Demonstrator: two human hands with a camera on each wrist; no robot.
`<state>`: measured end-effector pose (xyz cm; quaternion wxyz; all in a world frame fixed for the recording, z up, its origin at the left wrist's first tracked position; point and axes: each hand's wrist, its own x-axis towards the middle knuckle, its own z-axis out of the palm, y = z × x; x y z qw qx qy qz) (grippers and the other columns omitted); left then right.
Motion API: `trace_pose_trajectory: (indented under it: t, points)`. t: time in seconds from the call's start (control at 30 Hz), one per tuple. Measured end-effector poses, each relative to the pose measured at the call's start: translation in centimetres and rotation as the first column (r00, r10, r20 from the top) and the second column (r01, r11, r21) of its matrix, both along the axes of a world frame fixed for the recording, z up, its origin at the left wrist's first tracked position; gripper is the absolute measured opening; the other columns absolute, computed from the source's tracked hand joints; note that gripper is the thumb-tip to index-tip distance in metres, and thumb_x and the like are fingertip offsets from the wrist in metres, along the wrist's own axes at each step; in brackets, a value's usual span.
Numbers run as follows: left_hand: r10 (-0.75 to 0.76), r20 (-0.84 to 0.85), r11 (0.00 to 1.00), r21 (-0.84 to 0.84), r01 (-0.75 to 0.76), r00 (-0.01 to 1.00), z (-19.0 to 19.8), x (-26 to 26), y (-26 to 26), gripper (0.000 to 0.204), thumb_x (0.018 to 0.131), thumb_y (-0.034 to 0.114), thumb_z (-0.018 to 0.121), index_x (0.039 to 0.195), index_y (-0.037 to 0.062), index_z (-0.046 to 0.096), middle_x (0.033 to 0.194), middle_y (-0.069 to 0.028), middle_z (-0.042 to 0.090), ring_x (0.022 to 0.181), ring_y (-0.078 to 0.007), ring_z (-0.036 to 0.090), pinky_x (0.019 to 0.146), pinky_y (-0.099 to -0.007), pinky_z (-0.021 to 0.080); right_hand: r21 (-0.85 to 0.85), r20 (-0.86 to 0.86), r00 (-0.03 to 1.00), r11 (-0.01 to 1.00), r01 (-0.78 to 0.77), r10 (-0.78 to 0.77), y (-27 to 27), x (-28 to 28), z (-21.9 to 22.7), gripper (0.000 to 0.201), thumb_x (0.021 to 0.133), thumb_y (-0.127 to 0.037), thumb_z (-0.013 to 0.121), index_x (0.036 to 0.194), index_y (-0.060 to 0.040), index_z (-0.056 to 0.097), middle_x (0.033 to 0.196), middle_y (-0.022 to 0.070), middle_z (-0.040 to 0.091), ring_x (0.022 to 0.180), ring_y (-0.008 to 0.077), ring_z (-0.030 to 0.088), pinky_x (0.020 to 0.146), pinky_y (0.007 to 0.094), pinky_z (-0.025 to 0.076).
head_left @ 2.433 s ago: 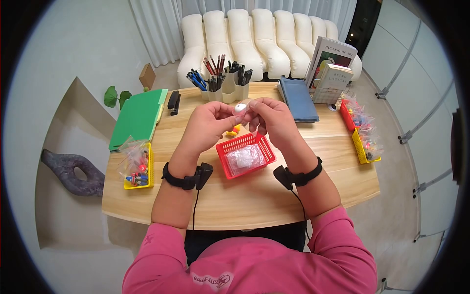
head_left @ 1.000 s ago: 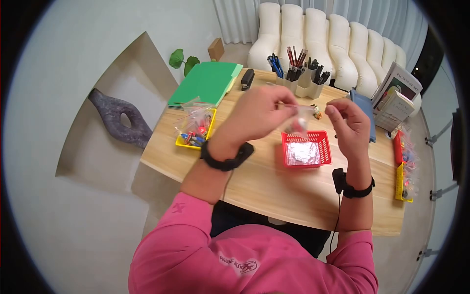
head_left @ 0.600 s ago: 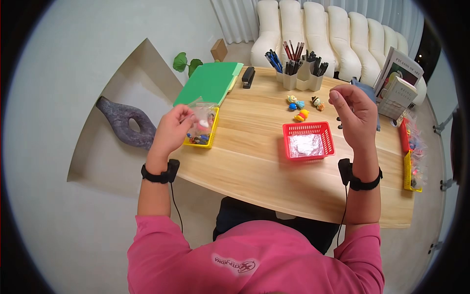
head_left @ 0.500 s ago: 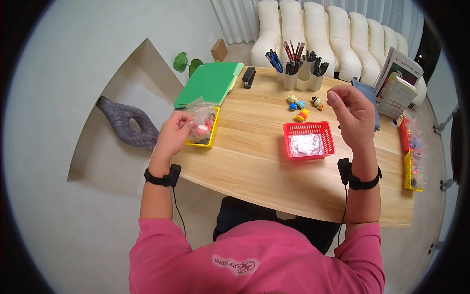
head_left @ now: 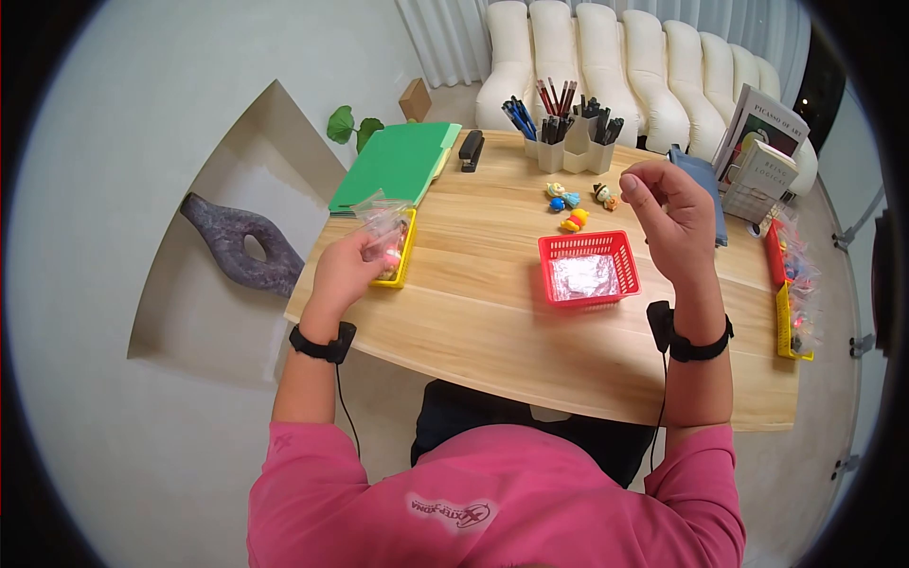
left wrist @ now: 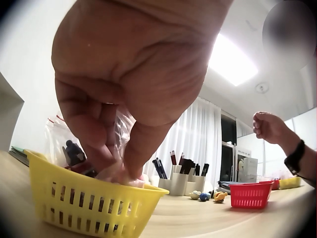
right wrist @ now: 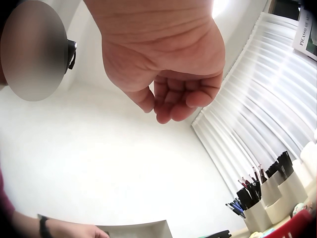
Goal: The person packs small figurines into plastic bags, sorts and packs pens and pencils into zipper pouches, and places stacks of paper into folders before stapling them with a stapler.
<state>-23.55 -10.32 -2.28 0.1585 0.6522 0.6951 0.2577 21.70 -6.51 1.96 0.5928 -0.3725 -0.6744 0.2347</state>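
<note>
My left hand point(head_left: 346, 272) is at the yellow basket point(head_left: 409, 254) on the left of the table, its fingertips pinching a clear plastic bag point(head_left: 382, 227). From the left wrist view, the thumb and fingers reach below the rim of the yellow basket point(left wrist: 91, 201), beside other bags and a dark figure point(left wrist: 74, 152). What the pinched bag contains is mostly hidden. My right hand point(head_left: 677, 218) hangs in the air above and right of the red basket point(head_left: 589, 299), which has clear plastic in it. Its fingers are loosely curled around nothing, as the right wrist view also shows point(right wrist: 166, 64).
Small figures point(head_left: 575, 220) lie behind the red basket. Pen holders point(head_left: 575, 151), a black stapler point(head_left: 472, 151) and a green folder point(head_left: 393, 161) stand or lie farther back. Books point(head_left: 760, 178) and a blue folder point(head_left: 699, 194) are at back right, with baskets of bags point(head_left: 784, 322) at the right edge.
My left hand has carried the bag with the white and red item from between both hands leftward and down into the yellow basket. My right hand has let go and stays raised.
</note>
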Motion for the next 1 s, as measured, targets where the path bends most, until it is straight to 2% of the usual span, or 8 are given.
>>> trace_pose_trajectory:
  t: [0.33, 0.47, 0.5, 0.57, 0.63, 0.7, 0.83, 1.0]
  points:
    - [-0.014, -0.205, 0.995, -0.098, -0.007, 0.979, -0.8, -0.5, 0.2, 0.029, 0.083, 0.021, 0.087, 0.099, -0.0011, 0.077, 0.085, -0.0164, 0.075, 0.077, -0.0274, 0.071, 0.072, -0.0392, 0.054, -0.032, 0.064, 0.998, 0.999, 0.008, -0.006, 0.3, 0.0, -0.2, 0.016, 0.102, -0.016, 0.077, 0.103, 0.0001, 0.076, 0.079, -0.0012, 0.071, 0.072, 0.0039, 0.060, 0.062, 0.0223, 0.045]
    - [0.076, -0.277, 0.997, 0.005, -0.078, 0.958, 1.9, 2.8, -0.6, 0.030, 0.089, 0.028, 0.083, 0.103, 0.0021, 0.077, 0.092, -0.0166, 0.077, 0.088, -0.0330, 0.075, 0.077, -0.0418, 0.057, -0.139, 0.200, 0.979, 0.990, -0.005, 0.033, -0.1, 0.1, 0.4, 0.018, 0.100, -0.016, 0.076, 0.101, 0.0020, 0.077, 0.079, 0.0072, 0.073, 0.073, 0.0125, 0.066, 0.067, 0.0296, 0.051]
    - [0.048, -0.264, 0.999, -0.003, -0.050, 0.963, 2.4, 4.4, -0.4, 0.030, 0.089, 0.028, 0.083, 0.103, 0.0021, 0.077, 0.092, -0.0166, 0.077, 0.088, -0.0330, 0.075, 0.077, -0.0418, 0.057, -0.235, 0.288, 0.956, 0.972, 0.012, 0.058, -0.3, 0.2, 0.8, 0.020, 0.099, -0.019, 0.076, 0.101, 0.0012, 0.078, 0.079, 0.0104, 0.074, 0.074, 0.0172, 0.070, 0.069, 0.0326, 0.054]
    - [0.156, -0.109, 0.923, 0.371, -0.105, 0.982, 2.8, 7.4, -0.3, 0.027, 0.091, 0.027, 0.081, 0.106, 0.0041, 0.078, 0.097, -0.0158, 0.078, 0.091, -0.0321, 0.075, 0.079, -0.0410, 0.057, -0.289, 0.557, 0.825, 0.953, 0.088, 0.093, 0.5, 0.3, -0.7, 0.021, 0.096, -0.022, 0.074, 0.101, -0.0030, 0.081, 0.085, 0.0175, 0.076, 0.080, 0.0318, 0.074, 0.075, 0.0413, 0.058]
    - [0.074, -0.187, 0.873, 0.488, 0.027, 0.979, 2.0, 9.3, 0.9, 0.025, 0.096, 0.026, 0.078, 0.107, 0.0037, 0.078, 0.096, -0.0127, 0.079, 0.089, -0.0253, 0.075, 0.078, -0.0375, 0.057, -0.295, 0.793, 0.578, 0.951, 0.088, 0.193, 0.9, -0.1, -2.6, 0.020, 0.089, -0.017, 0.072, 0.102, -0.0071, 0.083, 0.095, 0.0197, 0.077, 0.091, 0.0394, 0.074, 0.082, 0.0486, 0.059]
    - [-0.325, 0.148, 0.908, 0.325, 0.264, 0.934, 2.1, 12.4, 2.2, 0.027, 0.100, 0.026, 0.075, 0.110, 0.0010, 0.077, 0.093, -0.0093, 0.078, 0.087, -0.0186, 0.072, 0.077, -0.0342, 0.055, -0.353, 0.819, 0.498, 0.935, 0.047, 0.284, 0.7, -0.9, -4.3, 0.025, 0.086, -0.011, 0.071, 0.109, -0.0079, 0.082, 0.100, 0.0193, 0.078, 0.096, 0.0394, 0.074, 0.085, 0.0487, 0.060]
    - [-0.383, 0.185, 0.919, -0.025, 0.394, 0.905, 0.1, 17.3, 8.4, 0.026, 0.102, 0.023, 0.074, 0.112, -0.0008, 0.076, 0.095, -0.0074, 0.078, 0.088, -0.0154, 0.070, 0.080, -0.0332, 0.055, -0.490, 0.775, 0.494, 0.868, 0.075, 0.395, 0.7, -3.2, -6.1, 0.033, 0.084, -0.006, 0.069, 0.115, -0.0079, 0.080, 0.104, 0.0194, 0.078, 0.100, 0.0392, 0.075, 0.087, 0.0483, 0.060]
    - [-0.486, 0.257, 0.843, -0.115, 0.525, 0.835, -6.0, 20.9, 16.5, 0.030, 0.099, 0.024, 0.079, 0.116, -0.0002, 0.075, 0.097, -0.0096, 0.077, 0.088, -0.0157, 0.068, 0.080, -0.0340, 0.056, -0.485, 0.834, 0.362, 0.867, 0.119, 0.417, 1.1, -3.6, -6.1, 0.030, 0.085, -0.010, 0.070, 0.113, -0.0080, 0.077, 0.104, 0.0205, 0.077, 0.099, 0.0391, 0.075, 0.085, 0.0470, 0.060]
